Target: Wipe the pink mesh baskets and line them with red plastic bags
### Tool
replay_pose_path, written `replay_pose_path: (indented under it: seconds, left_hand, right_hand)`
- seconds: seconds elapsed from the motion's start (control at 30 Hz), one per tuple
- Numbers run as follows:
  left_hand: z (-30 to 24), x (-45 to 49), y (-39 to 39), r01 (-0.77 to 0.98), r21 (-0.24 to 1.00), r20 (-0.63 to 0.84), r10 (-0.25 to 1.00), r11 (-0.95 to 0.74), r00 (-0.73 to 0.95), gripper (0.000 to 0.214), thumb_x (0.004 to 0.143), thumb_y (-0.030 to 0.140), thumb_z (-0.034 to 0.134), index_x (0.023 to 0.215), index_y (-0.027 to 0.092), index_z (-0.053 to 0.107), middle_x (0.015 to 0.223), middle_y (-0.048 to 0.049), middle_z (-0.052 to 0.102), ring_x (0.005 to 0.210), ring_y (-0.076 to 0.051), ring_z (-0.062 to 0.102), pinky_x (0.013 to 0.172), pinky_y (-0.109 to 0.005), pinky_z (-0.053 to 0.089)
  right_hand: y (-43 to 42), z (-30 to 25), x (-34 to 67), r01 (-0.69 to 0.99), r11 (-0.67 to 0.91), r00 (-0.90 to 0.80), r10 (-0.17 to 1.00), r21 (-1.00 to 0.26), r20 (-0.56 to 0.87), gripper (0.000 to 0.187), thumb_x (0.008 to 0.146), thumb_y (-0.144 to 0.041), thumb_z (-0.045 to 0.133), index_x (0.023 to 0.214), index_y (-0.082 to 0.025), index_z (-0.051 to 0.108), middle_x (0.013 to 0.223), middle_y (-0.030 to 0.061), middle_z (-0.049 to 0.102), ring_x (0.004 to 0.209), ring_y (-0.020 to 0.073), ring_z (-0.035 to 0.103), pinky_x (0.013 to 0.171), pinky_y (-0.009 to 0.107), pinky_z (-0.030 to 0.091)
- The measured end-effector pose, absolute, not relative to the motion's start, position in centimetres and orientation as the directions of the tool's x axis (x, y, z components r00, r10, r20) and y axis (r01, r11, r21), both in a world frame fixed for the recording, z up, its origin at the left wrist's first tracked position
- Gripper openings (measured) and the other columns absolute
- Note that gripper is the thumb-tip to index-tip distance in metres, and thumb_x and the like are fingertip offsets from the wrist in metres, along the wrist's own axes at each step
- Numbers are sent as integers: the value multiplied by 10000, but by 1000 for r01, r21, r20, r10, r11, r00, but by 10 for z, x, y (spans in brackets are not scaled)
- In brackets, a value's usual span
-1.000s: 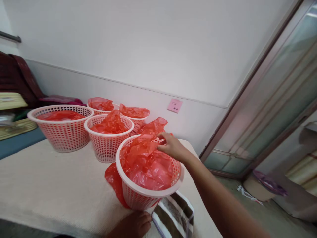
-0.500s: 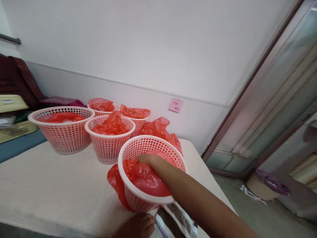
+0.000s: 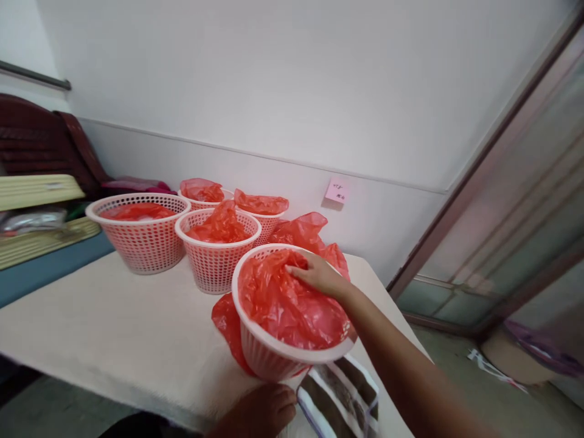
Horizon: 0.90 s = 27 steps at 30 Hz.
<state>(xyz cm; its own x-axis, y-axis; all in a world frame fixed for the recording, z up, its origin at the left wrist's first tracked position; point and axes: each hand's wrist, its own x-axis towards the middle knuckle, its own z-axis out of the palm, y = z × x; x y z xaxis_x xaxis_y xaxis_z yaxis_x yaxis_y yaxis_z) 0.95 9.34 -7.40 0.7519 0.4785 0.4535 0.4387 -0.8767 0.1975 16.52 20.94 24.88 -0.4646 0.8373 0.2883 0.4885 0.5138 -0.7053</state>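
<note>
A white perforated plastic basket [image 3: 269,347] stands at the near end of the table, its rim tilted towards me. Crumpled inside it is a red plastic bag [image 3: 283,304]. My right hand [image 3: 314,274] reaches over the far right rim, closed on the bag near its top, with the thumb showing and the other fingers mostly hidden. Below the basket, at the table's near edge, my left hand [image 3: 267,410] has its fingers curled together beside a striped cloth [image 3: 342,395]; what they grip, if anything, is hidden.
Several more white baskets with red bags, such as the big left one [image 3: 141,243] and a middle one [image 3: 219,261], stand on the white table [image 3: 150,328]. More red plastic [image 3: 305,231] lies behind. A pink note [image 3: 336,190] is on the wall. A bin [image 3: 515,359] stands right.
My right hand has come up from deep inside the basket to its far right rim. The red bag now bunches up and covers the basket's inside. The view has shifted slightly.
</note>
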Motion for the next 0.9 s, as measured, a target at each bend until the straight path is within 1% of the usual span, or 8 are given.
replay_pose_path:
  seconds: [0.17, 0.27, 0.33, 0.4, 0.5, 0.57, 0.7, 0.9]
  left_hand:
    - [-76, 8, 102, 367, 290, 374, 457, -884, 807, 438, 895, 441, 586, 1285, 240, 567, 1290, -68, 656, 1165, -216, 601, 991, -330, 475]
    - [-78, 8, 98, 365, 360, 358, 489, -858, 796, 540, 854, 572, 595, 1263, 220, 570, 1314, -93, 635, 1192, -242, 583, 1027, -363, 455]
    - [-81, 6, 88, 398, 417, 355, 550, -817, 756, 592, 842, 616, 588, 1263, 201, 561, 1337, -127, 614, 1231, -270, 557, 1065, -405, 431]
    - [-85, 3, 75, 436, 485, 350, 625, -758, 698, 562, 849, 605, 588, 1228, 190, 577, 1308, -150, 628, 1232, -282, 563, 1071, -426, 434]
    - [-91, -6, 55, 478, 608, 338, 751, -634, 567, 557, 815, 530, 668, 1245, 193, 559, 1286, -168, 638, 1196, -298, 598, 1021, -437, 494]
    - [-88, -12, 46, 491, 701, 328, 845, -517, 423, 645, 792, 459, 694, 1335, 192, 470, 1298, -193, 616, 1180, -317, 609, 971, -463, 532]
    - [-57, -21, 40, 388, 863, 300, 946, -323, 122, 631, 854, 383, 582, 1401, 206, 321, 1242, -188, 623, 1118, -274, 649, 893, -430, 574]
    - [17, -48, 24, 148, 944, 315, 938, -294, -143, 615, 879, 519, 538, 1402, 232, 388, 1357, -150, 587, 1197, -265, 610, 991, -440, 529]
  right_hand:
    - [185, 227, 213, 786, 372, -76, 850, -493, 521, 516, 835, -474, 581, 1245, -160, 579, 1230, 160, 627, 1110, 294, 599, 969, 472, 464]
    - [180, 212, 237, 877, 210, 44, 862, -433, 506, 587, 793, -475, 608, 1282, -154, 568, 1264, 201, 606, 1188, 345, 559, 995, 506, 439]
    - [177, 201, 247, 849, 61, 170, 909, -524, 381, 615, 749, -460, 638, 1277, -152, 573, 1183, 206, 645, 1096, 346, 618, 926, 498, 487]
    - [172, 191, 254, 709, -115, 259, 960, -696, 105, 559, 733, -461, 632, 1203, -161, 610, 1000, 175, 703, 890, 315, 688, 784, 466, 542]
    - [157, 181, 257, 364, -329, 124, 944, -871, -305, 370, 730, -414, 592, 1002, -174, 663, 776, 116, 715, 659, 251, 690, 645, 390, 549]
    - [146, 181, 255, 196, -355, 34, 934, -914, -355, 267, 674, -321, 596, 893, -185, 666, 727, 96, 715, 604, 230, 676, 611, 354, 537]
    - [124, 200, 245, 70, -268, 54, 963, -961, -264, 262, 564, -224, 623, 824, -206, 659, 710, 84, 724, 587, 256, 682, 584, 355, 528]
    - [92, 257, 195, 165, -102, 36, 995, -981, -97, 445, 579, -283, 611, 1004, -179, 691, 800, 127, 754, 696, 322, 728, 602, 392, 564]
